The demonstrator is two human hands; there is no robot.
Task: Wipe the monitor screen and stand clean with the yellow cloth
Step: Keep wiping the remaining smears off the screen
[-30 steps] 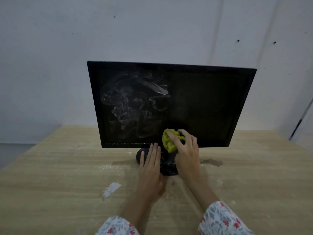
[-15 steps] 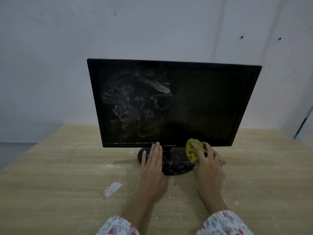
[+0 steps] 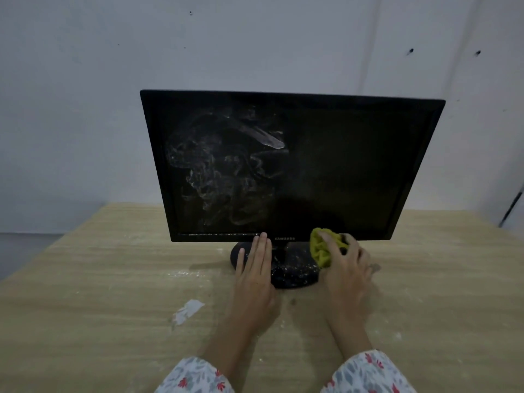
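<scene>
Just one view here: a wide-angle head cam, aimed forward and slightly down across the desk at the wall, with both hands caught close in the lower half.

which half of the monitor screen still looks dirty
The left half of the screen: it carries white swirled smears, while the right half looks plain dark. The yellow cloth sits bunched in the right hand down by the stand.

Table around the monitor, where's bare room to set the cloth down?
Open table left of the stand, past the white scrap, and right of the right hand to the edge. Crowded in front of the stand: left hand, right hand and yellow cloth.
</scene>
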